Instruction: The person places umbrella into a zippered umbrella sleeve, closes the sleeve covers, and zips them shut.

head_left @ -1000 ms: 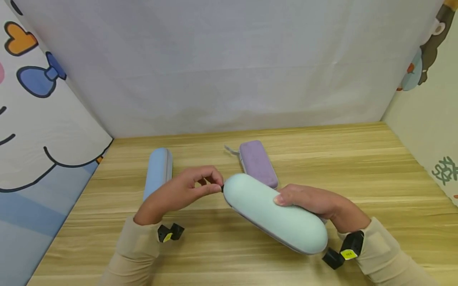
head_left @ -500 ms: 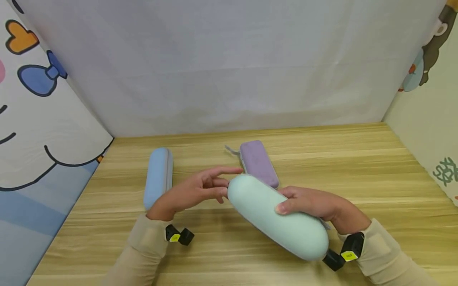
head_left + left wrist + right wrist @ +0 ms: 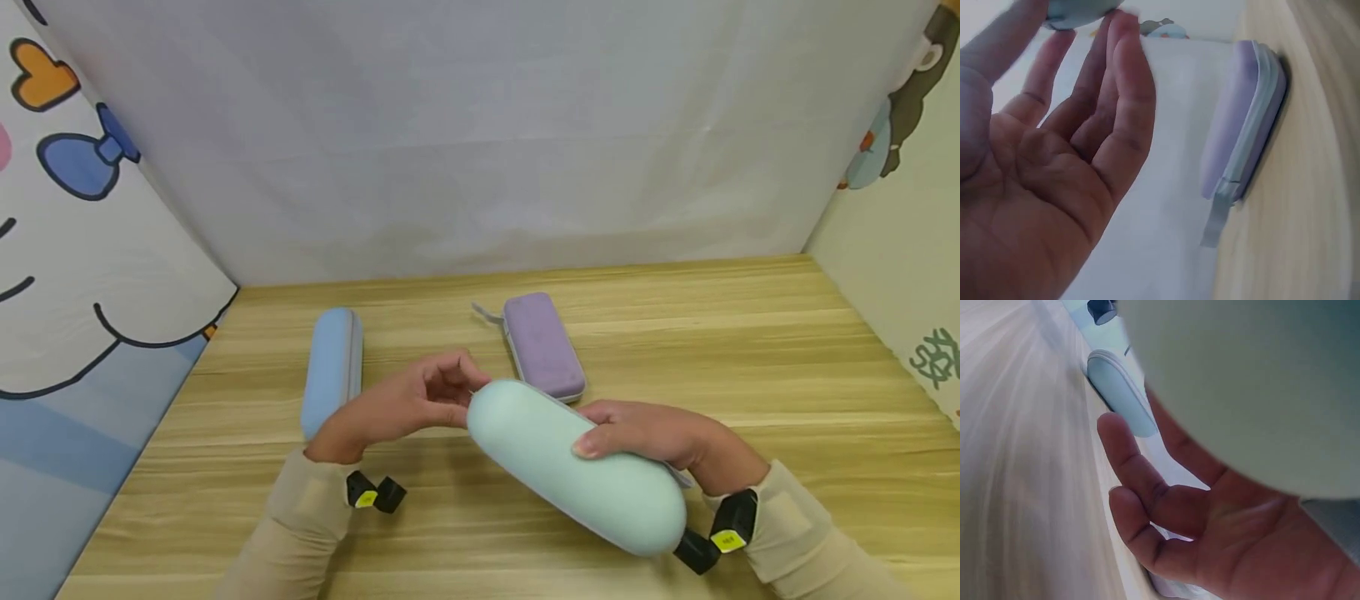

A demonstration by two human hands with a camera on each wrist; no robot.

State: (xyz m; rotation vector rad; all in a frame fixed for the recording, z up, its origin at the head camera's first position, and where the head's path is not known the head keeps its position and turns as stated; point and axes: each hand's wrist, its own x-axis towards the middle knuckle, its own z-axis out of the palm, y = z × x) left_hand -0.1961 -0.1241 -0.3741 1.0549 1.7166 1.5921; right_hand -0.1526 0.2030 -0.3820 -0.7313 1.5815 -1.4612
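A mint-green pencil case (image 3: 573,467), long and round-ended, is held tilted above the table. My right hand (image 3: 652,429) grips its right part, thumb on top; in the right wrist view two fingers (image 3: 1132,450) of that hand stand clear of the shell. At the case's left end, the thumb and fingertips of my left hand (image 3: 420,400) are curled around the tip. The left wrist view has these fingertips touching the case (image 3: 1079,12); its zipper pull is hidden. Behind the case lies a purple pencil case (image 3: 543,346) with a grey strap.
To the left, a light-blue pencil case (image 3: 330,367) lies lengthwise beside my left forearm. The wood-grain table (image 3: 720,333) ends at a pale cloth backdrop (image 3: 487,150). Printed cartoon panels flank both sides.
My left hand lets go of the dark zipper pull at the case's left end and shifts slightly right onto the tip. The mint-green case drops a little and rolls slightly, hiding its side seam.
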